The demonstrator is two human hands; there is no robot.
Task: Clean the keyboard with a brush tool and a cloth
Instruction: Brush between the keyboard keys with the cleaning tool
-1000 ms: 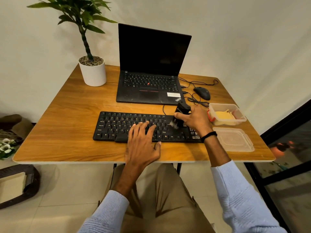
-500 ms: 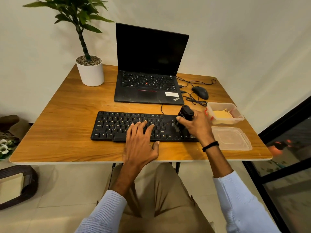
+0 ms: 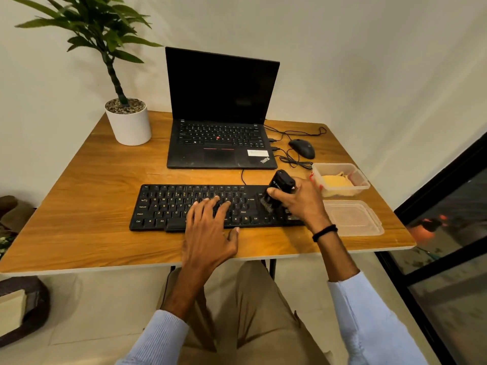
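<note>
Wooden table (image 3: 100, 196), warm orange grain, pale edge, standing against a plain light wall (image 3: 369, 61). Black laptop (image 3: 221, 114), lid open, screen dark, at rear centre; white sticker (image 3: 257, 153) on its palm rest. White pot (image 3: 130, 125) topped with pebbles, holding a green leafy plant (image 3: 100, 25), rear left, just beside the laptop. Black mouse (image 3: 302, 148) right of the laptop, its thin black cables (image 3: 297, 162) looped between the two. Clear plastic container (image 3: 362, 180) near the right edge; its clear lid (image 3: 353, 218) lying flat just in front. Dark basket (image 3: 34, 312) on the tiled floor (image 3: 105, 299) at left, possibly holding a book. Black-framed glass door (image 3: 448, 180), right.
</note>
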